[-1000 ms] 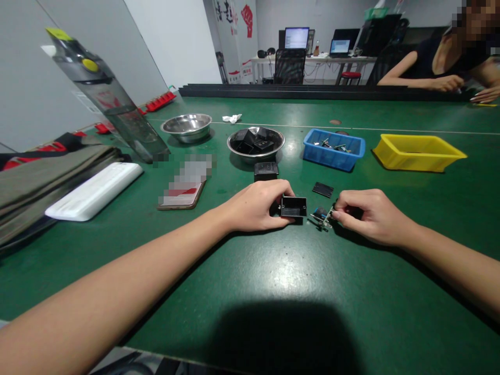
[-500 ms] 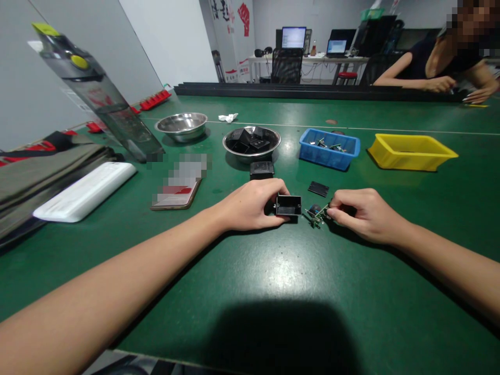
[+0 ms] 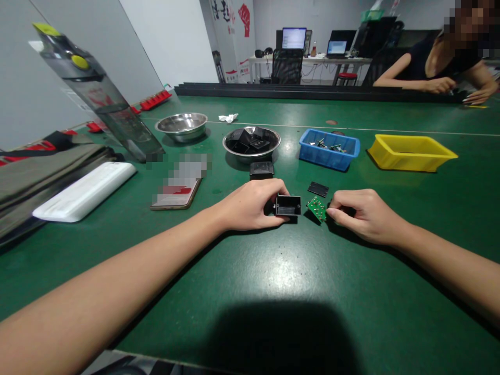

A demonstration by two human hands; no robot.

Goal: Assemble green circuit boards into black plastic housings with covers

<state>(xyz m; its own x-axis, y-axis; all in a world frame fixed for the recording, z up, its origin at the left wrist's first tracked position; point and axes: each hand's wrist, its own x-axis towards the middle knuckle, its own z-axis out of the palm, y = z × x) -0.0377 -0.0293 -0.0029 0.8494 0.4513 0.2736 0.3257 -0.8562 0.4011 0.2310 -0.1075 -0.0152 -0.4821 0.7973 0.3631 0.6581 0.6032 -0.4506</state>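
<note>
My left hand (image 3: 255, 204) grips a small black plastic case (image 3: 288, 206), its open side facing me. In the fingertips of my right hand (image 3: 363, 213) is a green circuit board (image 3: 316, 209), tilted, its soldered face toward me, just right of the case and apart from it. A flat black ribbed cover (image 3: 318, 189) lies on the table behind the board. Behind my left hand sits another black case (image 3: 262, 169), in front of a steel bowl (image 3: 230, 151) heaped with black cases (image 3: 250, 139).
Farther back stand a blue bin (image 3: 329, 156) with small parts, a yellow bin (image 3: 410, 160) and a second steel bowl (image 3: 182, 130). To the left are a phone (image 3: 175, 190), a white power bank (image 3: 86, 191) and a tall bottle (image 3: 105, 99). Another person (image 3: 433, 67) works at the far right.
My right hand has turned the circuit board, so its green soldered face shows now instead of its edge and components. My left hand and the case have stayed put.
</note>
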